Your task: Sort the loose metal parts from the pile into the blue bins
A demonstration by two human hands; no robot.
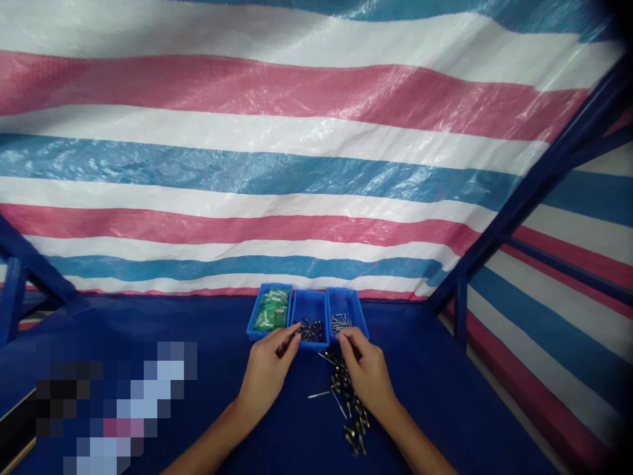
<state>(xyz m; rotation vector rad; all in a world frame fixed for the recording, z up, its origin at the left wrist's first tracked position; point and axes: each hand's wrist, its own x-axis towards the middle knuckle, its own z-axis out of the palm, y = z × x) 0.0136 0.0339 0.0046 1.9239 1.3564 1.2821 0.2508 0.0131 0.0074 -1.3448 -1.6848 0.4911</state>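
Pink, white, blue striped tarp wall (277,152); blue metal frame (539,173); dark blue table cover (163,316).

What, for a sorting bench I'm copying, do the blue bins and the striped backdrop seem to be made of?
The blue bins look like moulded plastic: one even colour, smooth with a slight sheen, and rounded corners. The striped backdrop looks like woven plastic tarpaulin, probably polyethylene: a fine woven texture shows across the stripes, with a glossy sheen and soft creases.

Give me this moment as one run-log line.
left hand over middle blue bin, grip unclear | right hand at right blue bin of silver pins | loose dark-headed pins on blue table
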